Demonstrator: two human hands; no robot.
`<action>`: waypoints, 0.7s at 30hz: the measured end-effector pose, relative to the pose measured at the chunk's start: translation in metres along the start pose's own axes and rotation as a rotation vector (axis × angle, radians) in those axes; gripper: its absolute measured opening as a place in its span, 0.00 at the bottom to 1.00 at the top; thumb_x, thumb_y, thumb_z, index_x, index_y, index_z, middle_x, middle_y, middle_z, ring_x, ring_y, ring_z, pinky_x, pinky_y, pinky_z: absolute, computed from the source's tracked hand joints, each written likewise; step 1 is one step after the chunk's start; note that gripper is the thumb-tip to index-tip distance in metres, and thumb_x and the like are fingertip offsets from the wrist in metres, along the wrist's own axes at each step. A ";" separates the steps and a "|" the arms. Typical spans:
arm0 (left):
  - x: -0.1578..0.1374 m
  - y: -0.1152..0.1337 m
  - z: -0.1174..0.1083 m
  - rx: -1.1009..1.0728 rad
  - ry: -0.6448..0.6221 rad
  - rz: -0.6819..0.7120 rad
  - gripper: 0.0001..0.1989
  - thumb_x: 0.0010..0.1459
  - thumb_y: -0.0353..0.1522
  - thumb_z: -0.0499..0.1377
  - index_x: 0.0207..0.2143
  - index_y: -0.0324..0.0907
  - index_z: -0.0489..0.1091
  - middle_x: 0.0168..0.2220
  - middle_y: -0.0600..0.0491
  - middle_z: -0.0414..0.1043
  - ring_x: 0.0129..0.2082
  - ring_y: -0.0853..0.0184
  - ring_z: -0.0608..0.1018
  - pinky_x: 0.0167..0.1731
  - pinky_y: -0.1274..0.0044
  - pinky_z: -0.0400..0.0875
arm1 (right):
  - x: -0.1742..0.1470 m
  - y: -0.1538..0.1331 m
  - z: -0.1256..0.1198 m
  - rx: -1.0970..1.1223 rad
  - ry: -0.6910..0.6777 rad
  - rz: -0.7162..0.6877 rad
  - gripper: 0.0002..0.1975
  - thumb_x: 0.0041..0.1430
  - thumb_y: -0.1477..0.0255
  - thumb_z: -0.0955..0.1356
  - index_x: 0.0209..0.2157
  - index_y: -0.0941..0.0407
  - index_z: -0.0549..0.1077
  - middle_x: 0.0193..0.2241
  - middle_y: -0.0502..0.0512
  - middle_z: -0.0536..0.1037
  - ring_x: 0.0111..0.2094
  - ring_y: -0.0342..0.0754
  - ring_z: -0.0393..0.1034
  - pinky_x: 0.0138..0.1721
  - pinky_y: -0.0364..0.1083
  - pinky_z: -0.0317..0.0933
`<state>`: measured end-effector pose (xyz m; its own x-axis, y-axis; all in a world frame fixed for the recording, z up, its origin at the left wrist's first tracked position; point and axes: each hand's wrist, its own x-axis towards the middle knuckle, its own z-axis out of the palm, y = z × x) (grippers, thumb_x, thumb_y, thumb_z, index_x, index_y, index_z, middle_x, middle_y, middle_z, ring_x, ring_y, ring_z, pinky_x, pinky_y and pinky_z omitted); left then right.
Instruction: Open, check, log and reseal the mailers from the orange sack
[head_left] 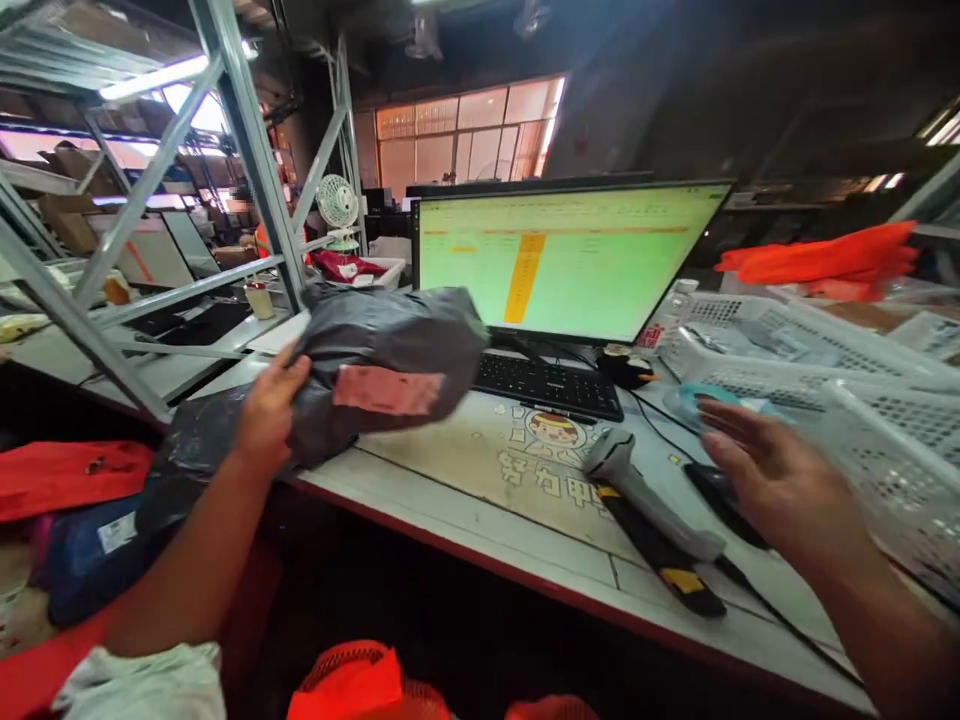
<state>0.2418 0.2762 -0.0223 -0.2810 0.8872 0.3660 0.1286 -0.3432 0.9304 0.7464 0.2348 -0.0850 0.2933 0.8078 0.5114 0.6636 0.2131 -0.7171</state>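
Note:
My left hand (270, 405) is closed on the edge of a dark grey plastic mailer parcel (390, 335), which is raised over the desk's left side and carries a pink label (388, 390). Stretched out above a black mouse (724, 500), my right hand (780, 470) has its fingers apart, and nothing shows in it. Just beyond its fingertips is a roll of teal tape (694, 400); whether they touch cannot be made out. A grey barcode scanner (660, 500) lies beside a black-and-yellow utility knife (652, 550) on the desk mat (457, 455).
Behind the mat stand a black keyboard (551, 385) and a lit monitor (555, 260). White perforated baskets (885, 450) line the right side. On the left are a metal rack (247, 150), a black bag (191, 435) and several bagged items. Orange cloth (825, 260) lies at the back right.

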 end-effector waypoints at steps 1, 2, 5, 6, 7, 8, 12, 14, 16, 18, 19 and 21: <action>-0.011 -0.011 0.019 -0.139 -0.099 -0.092 0.36 0.60 0.48 0.62 0.67 0.43 0.64 0.57 0.48 0.77 0.54 0.55 0.80 0.56 0.62 0.77 | -0.007 -0.021 0.016 0.180 -0.106 -0.044 0.32 0.61 0.44 0.67 0.60 0.45 0.67 0.62 0.61 0.71 0.63 0.68 0.66 0.64 0.70 0.62; -0.020 -0.024 0.037 -0.277 -0.207 -0.168 0.38 0.58 0.46 0.65 0.67 0.43 0.64 0.54 0.47 0.79 0.53 0.55 0.81 0.55 0.64 0.77 | -0.014 -0.036 0.034 0.335 -0.237 -0.072 0.37 0.61 0.43 0.67 0.65 0.44 0.61 0.65 0.60 0.69 0.64 0.66 0.66 0.63 0.69 0.63; -0.037 -0.068 0.077 -0.476 -0.453 -0.318 0.40 0.56 0.44 0.67 0.68 0.42 0.62 0.54 0.47 0.79 0.50 0.58 0.83 0.55 0.67 0.77 | -0.033 -0.042 0.092 0.409 -0.355 -0.032 0.50 0.58 0.43 0.71 0.72 0.45 0.46 0.60 0.62 0.72 0.54 0.61 0.75 0.49 0.64 0.75; -0.037 -0.082 0.082 -0.460 -0.493 -0.339 0.41 0.57 0.43 0.66 0.70 0.43 0.60 0.56 0.46 0.78 0.50 0.58 0.83 0.55 0.67 0.77 | -0.038 -0.035 0.105 0.358 -0.306 0.016 0.51 0.58 0.45 0.71 0.73 0.46 0.45 0.55 0.62 0.75 0.47 0.58 0.77 0.44 0.62 0.77; -0.033 -0.095 0.084 -0.398 -0.532 -0.342 0.41 0.57 0.43 0.65 0.70 0.43 0.58 0.57 0.46 0.76 0.51 0.58 0.82 0.56 0.66 0.76 | -0.042 -0.026 0.115 0.291 -0.261 0.045 0.49 0.59 0.46 0.71 0.73 0.48 0.47 0.50 0.61 0.77 0.42 0.56 0.78 0.41 0.61 0.77; -0.027 -0.105 0.082 -0.284 -0.576 -0.319 0.40 0.58 0.43 0.64 0.70 0.42 0.58 0.59 0.45 0.75 0.53 0.57 0.81 0.57 0.65 0.74 | -0.046 -0.019 0.121 0.215 -0.217 0.045 0.45 0.61 0.48 0.70 0.71 0.49 0.52 0.47 0.60 0.77 0.40 0.55 0.77 0.40 0.61 0.77; -0.006 -0.115 0.063 0.556 -0.611 -0.113 0.30 0.63 0.41 0.60 0.64 0.38 0.67 0.58 0.39 0.76 0.61 0.47 0.75 0.64 0.57 0.65 | -0.055 -0.023 0.128 -0.050 -0.186 -0.243 0.29 0.68 0.54 0.66 0.66 0.47 0.65 0.61 0.61 0.70 0.62 0.62 0.67 0.61 0.68 0.65; -0.009 -0.105 0.064 0.886 -0.443 0.027 0.28 0.66 0.40 0.56 0.64 0.35 0.67 0.58 0.35 0.74 0.62 0.42 0.72 0.64 0.52 0.61 | -0.056 -0.038 0.138 -0.134 -0.236 -0.382 0.28 0.70 0.55 0.64 0.68 0.45 0.63 0.69 0.56 0.62 0.69 0.62 0.56 0.69 0.69 0.53; -0.022 -0.097 0.077 0.966 -0.357 0.227 0.29 0.69 0.41 0.53 0.67 0.35 0.64 0.64 0.34 0.68 0.67 0.43 0.66 0.67 0.52 0.57 | -0.055 -0.048 0.156 -0.202 -0.320 -0.457 0.32 0.70 0.53 0.64 0.71 0.45 0.59 0.73 0.53 0.54 0.73 0.64 0.46 0.71 0.70 0.45; -0.036 -0.100 0.094 0.929 -0.462 0.393 0.32 0.70 0.45 0.52 0.70 0.38 0.60 0.71 0.40 0.59 0.72 0.46 0.58 0.71 0.54 0.50 | -0.053 -0.047 0.175 -0.272 -0.434 -0.468 0.37 0.67 0.49 0.65 0.72 0.46 0.56 0.75 0.53 0.49 0.75 0.68 0.38 0.71 0.74 0.38; -0.043 -0.106 0.102 0.920 -0.551 0.422 0.34 0.69 0.47 0.54 0.71 0.40 0.58 0.73 0.43 0.54 0.74 0.46 0.54 0.72 0.54 0.47 | -0.051 -0.043 0.183 -0.309 -0.503 -0.444 0.40 0.66 0.47 0.66 0.73 0.46 0.54 0.75 0.55 0.48 0.75 0.69 0.36 0.70 0.75 0.34; -0.052 -0.123 0.112 0.949 -0.700 0.392 0.40 0.66 0.52 0.56 0.73 0.43 0.54 0.76 0.47 0.47 0.76 0.47 0.47 0.73 0.53 0.40 | -0.045 -0.032 0.193 -0.372 -0.646 -0.358 0.45 0.64 0.44 0.66 0.74 0.48 0.52 0.76 0.59 0.45 0.75 0.69 0.35 0.69 0.77 0.32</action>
<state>0.3467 0.3070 -0.1572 0.4617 0.8492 0.2564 0.8081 -0.5219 0.2733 0.5793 0.2974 -0.1769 -0.3567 0.9068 0.2248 0.8597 0.4128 -0.3008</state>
